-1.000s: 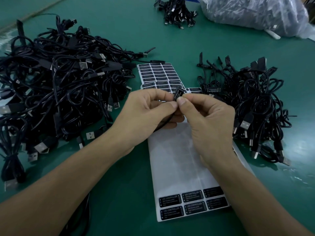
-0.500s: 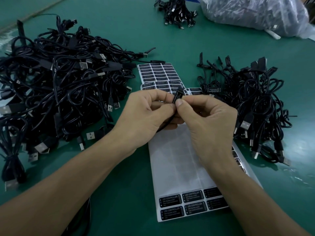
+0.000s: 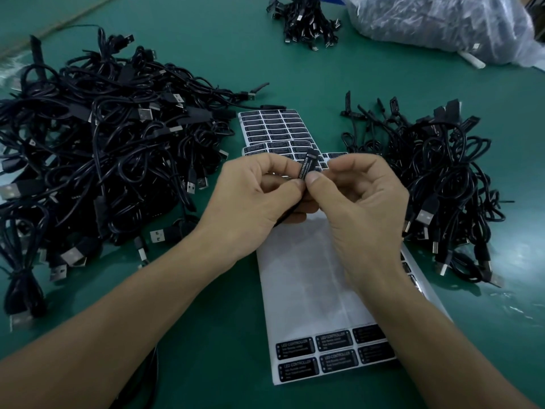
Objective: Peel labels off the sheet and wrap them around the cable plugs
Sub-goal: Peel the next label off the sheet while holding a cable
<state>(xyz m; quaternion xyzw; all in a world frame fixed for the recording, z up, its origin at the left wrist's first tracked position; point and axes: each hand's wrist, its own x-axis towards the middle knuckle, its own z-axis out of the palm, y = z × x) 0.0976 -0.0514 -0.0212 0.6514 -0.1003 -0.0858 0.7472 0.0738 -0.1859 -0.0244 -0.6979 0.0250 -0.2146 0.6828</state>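
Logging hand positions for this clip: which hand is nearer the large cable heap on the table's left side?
Left. The left hand is just right of the cable heap; the right hand is farther right, beyond the plug both pinch.

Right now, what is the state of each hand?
Left hand: closed, pinching the labelled plug.
Right hand: closed, pinching the same plug.

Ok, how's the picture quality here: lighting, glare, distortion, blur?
Head view: dim, bluish cast; glare patches on the green table and on the plastic bag; wide-angle bending near the edges; the label on the plug between left hand and right hand is legible, the far label sheet's print is not.
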